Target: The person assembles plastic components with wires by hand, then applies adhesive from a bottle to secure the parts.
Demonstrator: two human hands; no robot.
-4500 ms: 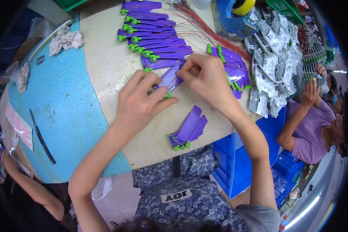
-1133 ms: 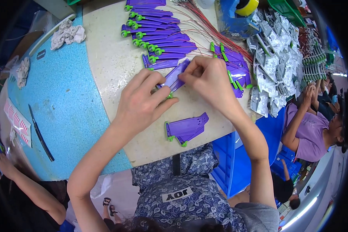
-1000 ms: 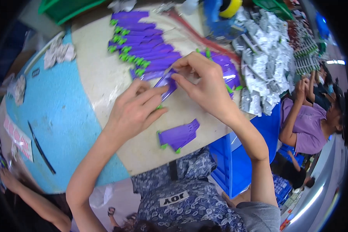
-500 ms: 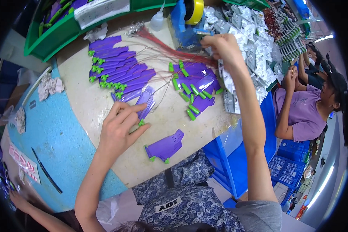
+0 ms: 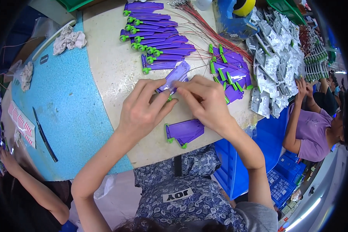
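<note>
My left hand (image 5: 141,110) holds a purple plastic part (image 5: 178,74) with a green end, its fingers over the near end and its thumb beside it. My right hand (image 5: 208,102) is closed, its fingertips pinched together against the same part. Whatever sits between those fingertips is hidden. A thin wire runs from this part toward a bundle of red wires (image 5: 205,25). Just nearer to me lies another purple part (image 5: 187,131) with green knobs. Beyond my hands, several purple parts with green knobs (image 5: 168,50) lie in an overlapping row.
Small green pieces (image 5: 229,78) lie on purple parts (image 5: 239,65) at the right. Behind them stands a blue tape dispenser (image 5: 234,25) with a yellow roll (image 5: 244,7). Grey-white parts (image 5: 270,58) are heaped farther right. A black tool (image 5: 45,135) rests on the blue mat (image 5: 73,116). Co-workers sit on both sides.
My right hand has come from the tape dispenser to the purple part beside my left hand. The view has shifted, while my left hand stays at the same part.
</note>
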